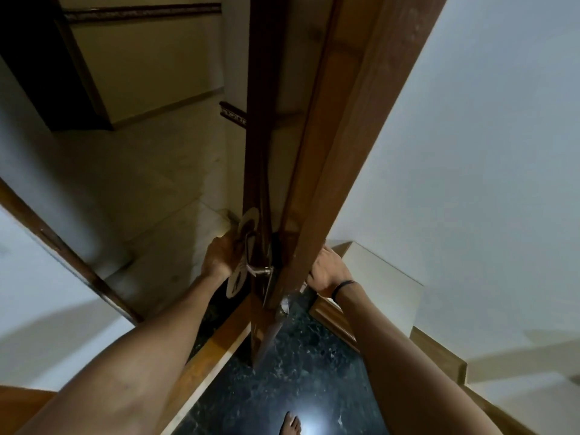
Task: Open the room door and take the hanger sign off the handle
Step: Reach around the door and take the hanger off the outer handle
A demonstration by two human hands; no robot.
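The brown wooden door [317, 146] stands open, seen edge-on in the middle of the view. A metal lever handle [255, 269] sticks out of its left face. A pale hanger sign [243, 246] hangs on that handle. My left hand [219, 257] is closed on the sign's edge beside the handle. My right hand [326, 271] is on the door's other side, fingers curled behind the door edge; what they grip is hidden by the door.
The wooden door frame [78, 265] runs diagonally at the left, its threshold [216, 353] below. Pale floor lies beyond the doorway, dark speckled floor [298, 372] under me, with my bare foot [291, 425]. A white wall [486, 183] is on the right.
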